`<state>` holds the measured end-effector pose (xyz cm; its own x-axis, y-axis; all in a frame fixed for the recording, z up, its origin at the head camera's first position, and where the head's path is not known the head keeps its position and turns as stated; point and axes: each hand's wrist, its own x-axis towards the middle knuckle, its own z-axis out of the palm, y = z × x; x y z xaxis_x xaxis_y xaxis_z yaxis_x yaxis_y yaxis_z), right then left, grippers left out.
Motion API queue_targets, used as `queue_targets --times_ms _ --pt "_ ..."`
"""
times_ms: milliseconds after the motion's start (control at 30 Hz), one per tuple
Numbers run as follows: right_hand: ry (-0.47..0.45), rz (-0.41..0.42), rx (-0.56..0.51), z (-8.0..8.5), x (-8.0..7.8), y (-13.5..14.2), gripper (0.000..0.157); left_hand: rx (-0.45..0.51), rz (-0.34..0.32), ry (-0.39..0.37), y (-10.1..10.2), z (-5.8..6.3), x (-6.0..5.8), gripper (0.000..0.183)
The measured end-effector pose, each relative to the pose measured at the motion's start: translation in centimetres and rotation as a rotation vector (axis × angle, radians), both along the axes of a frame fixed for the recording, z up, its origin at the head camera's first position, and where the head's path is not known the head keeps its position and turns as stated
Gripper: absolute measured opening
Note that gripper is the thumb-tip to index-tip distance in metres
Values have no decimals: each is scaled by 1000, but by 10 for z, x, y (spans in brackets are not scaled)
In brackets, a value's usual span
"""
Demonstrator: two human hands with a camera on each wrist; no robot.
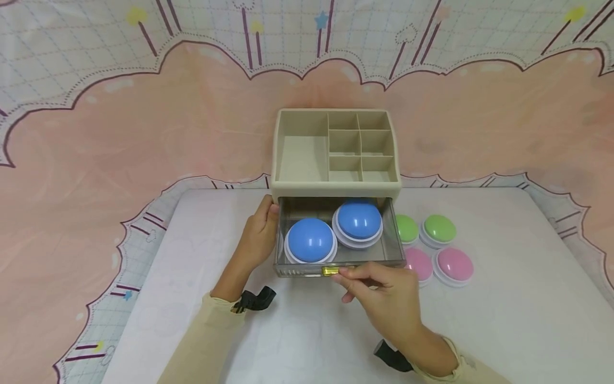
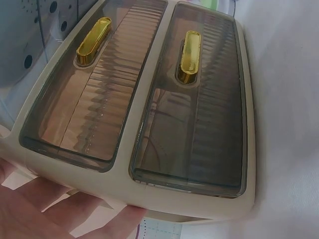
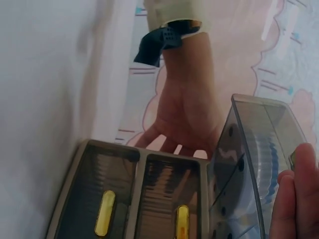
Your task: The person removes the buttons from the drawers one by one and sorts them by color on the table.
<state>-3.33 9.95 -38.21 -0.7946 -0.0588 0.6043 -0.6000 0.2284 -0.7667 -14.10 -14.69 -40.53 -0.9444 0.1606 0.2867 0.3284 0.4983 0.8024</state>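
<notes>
A beige desktop organizer (image 1: pixel 336 189) stands on the table, its smoky clear top drawer (image 1: pixel 292 272) pulled out. Two blue dome-topped round push lights or buttons lie inside: one blue dome (image 1: pixel 310 240) at front left, the other blue dome (image 1: pixel 360 220) further back on the right. My right hand (image 1: pixel 390 296) pinches the drawer's gold handle (image 1: pixel 330 271) between thumb and fingers. My left hand (image 1: pixel 258 229) rests against the organizer's left side, its fingers extended along the wall in the left wrist view. Two lower drawers, one with a gold handle (image 2: pixel 190 55), are closed.
Right of the drawer lie two green domes, one green dome (image 1: pixel 439 229) fully visible, and two pink domes, including one pink dome (image 1: pixel 454 265). The drawer partly hides the others. The organizer's top has several compartments. A patterned cloth (image 1: pixel 144 128) hangs behind the white table (image 1: pixel 518 298).
</notes>
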Motion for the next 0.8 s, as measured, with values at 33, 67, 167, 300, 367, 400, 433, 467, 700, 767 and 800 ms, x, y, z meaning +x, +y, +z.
queue_targets --times_ms 33,67,167,300,367,400,433,467,700,767,800 --pt "2 8 1 -1 1 0 22 -2 2 0 0 1 0 81" --pt "1 16 4 -1 1 0 22 -2 4 -1 0 1 0 82" --pt "10 38 28 -1 0 2 23 0 7 3 -1 1 0 79" --pt "1 71 88 2 1 7 24 -5 11 2 -2 1 0 72" --pt "2 95 113 5 2 11 25 -8 12 -1 -2 1 1 68" --pt "2 108 118 6 2 13 26 -8 12 -3 -2 1 1 67" --pt "-4 119 124 8 3 15 26 -9 12 -3 -2 1 1 66" --pt "-10 134 125 11 4 18 27 -7 10 -5 -2 1 1 66" --pt "-76 132 176 37 11 38 31 9 -7 -22 -1 1 1 73" --pt "-38 110 191 45 10 44 33 12 -10 -25 0 1 0 75" --pt "-8 99 189 49 9 48 33 12 -11 -26 0 1 0 76"
